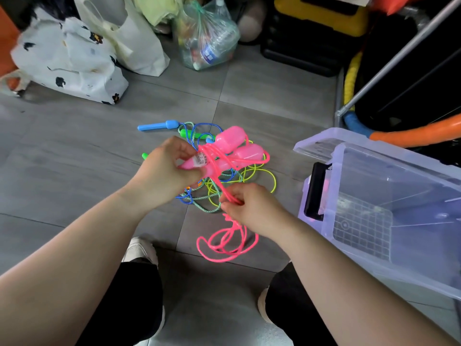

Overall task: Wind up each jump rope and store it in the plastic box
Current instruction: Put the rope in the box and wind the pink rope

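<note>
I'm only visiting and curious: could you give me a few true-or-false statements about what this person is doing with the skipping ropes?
1. The left hand grips the two pink plastic handles together. True.
2. The right hand holds the blue plastic handle. False: it pinches the pink cord; the blue handle lies on the grey tiled floor.
3. The clear plastic box stands on the person's right. True.
4. The pink cord is fully wound up. False: loose loops hang below the right hand.
</note>
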Demonstrator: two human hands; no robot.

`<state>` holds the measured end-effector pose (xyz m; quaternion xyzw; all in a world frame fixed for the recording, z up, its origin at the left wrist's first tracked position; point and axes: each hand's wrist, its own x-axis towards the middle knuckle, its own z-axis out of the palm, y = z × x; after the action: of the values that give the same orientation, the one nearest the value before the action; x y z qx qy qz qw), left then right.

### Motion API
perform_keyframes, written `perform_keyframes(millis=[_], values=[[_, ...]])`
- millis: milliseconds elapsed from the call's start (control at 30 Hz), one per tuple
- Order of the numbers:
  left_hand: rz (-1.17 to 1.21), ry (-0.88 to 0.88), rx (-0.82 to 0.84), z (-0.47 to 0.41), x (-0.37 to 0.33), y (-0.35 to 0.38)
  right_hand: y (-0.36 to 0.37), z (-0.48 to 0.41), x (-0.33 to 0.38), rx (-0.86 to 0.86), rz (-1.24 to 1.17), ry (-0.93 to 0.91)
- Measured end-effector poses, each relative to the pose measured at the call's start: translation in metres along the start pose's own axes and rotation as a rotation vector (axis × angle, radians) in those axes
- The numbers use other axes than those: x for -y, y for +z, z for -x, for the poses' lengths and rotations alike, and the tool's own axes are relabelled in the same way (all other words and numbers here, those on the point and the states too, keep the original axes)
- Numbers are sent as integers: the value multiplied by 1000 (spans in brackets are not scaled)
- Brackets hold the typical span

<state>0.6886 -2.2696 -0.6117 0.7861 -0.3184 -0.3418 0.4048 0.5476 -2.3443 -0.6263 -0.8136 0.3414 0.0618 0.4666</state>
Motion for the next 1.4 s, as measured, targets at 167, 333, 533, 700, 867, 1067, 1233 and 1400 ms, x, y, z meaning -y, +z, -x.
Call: perform_keyframes(millis=[167, 333, 533, 700, 867, 1067, 1233, 1400], values=[[-153, 52, -23, 0, 6, 5, -3, 3, 3, 16, 220, -65], [-179, 82, -114, 0, 5, 3, -11, 1, 0, -20, 89, -10], [-313, 86, -104, -2, 12, -7, -16, 0, -8, 142, -236, 132], [-320, 83, -101, -3, 12, -8, -17, -1, -13, 139, -25, 121], [-413, 4, 2, -7, 21, -7, -19, 7, -1, -28, 199, -135], [-339, -7, 409, -1, 23, 2, -42, 11, 9, -133, -87, -176], [-254, 3, 586, 6, 17, 10, -44, 14, 15, 19, -252, -210], [-255, 104, 667, 10, 6, 15, -39, 5, 15, 49, -319, -226]])
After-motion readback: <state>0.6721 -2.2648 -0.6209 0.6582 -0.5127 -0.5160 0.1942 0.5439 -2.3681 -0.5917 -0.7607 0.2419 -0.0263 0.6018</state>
